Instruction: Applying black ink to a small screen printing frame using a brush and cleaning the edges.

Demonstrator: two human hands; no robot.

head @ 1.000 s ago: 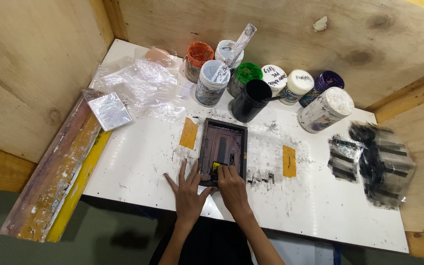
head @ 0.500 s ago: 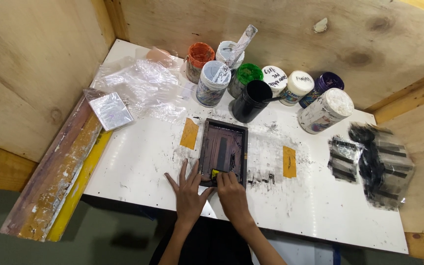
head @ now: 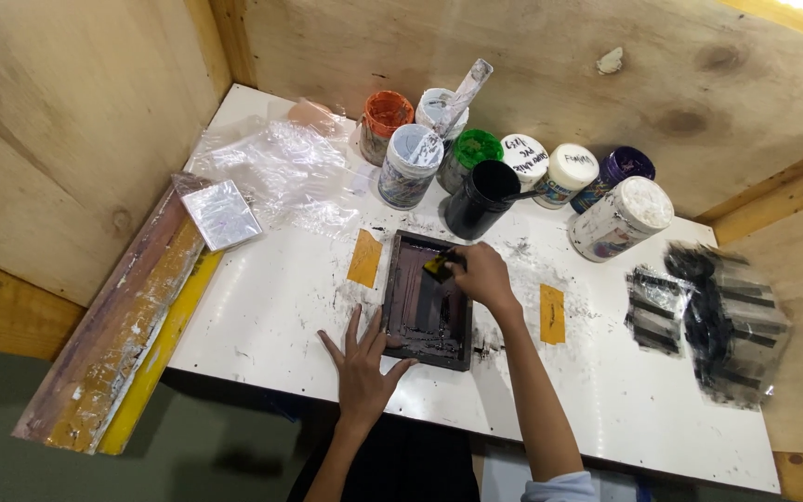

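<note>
On the white surface [head: 281, 307], dead ahead of me, sits the small dark printing frame [head: 427, 299], long axis running away from me toward the back wall. All places below are given from that frame.

Right hand [head: 481, 275]: over the frame's far right corner, grip clenched on a small yellow-and-black scraper [head: 439, 266], whose edge lies on the mesh near the far end. So the tool sits at the top of the long axis, and the rest of the mesh lies toward me from the grip.

Left hand [head: 362, 363]: flat on the surface at the frame's near left corner, fingers spread, grip released and holding nothing; fingertips touch or just overlap the frame's near edge. Cannot tell which.

Right hand is the nearer one to the scraper and to the mesh; the left is at the rim only.

Left of the frame: an orange tape strip [head: 365, 257], just beside it. Right of the frame: a second orange strip [head: 552, 313], a little apart. Beyond the frame's far end: a row of ink jars, the black jar [head: 481, 197] nearest. Far left of the frame: crumpled clear plastic [head: 281, 167]. Far right: ink-smeared sheets [head: 713, 321]. Black smudges mark the surface around the frame.
</note>
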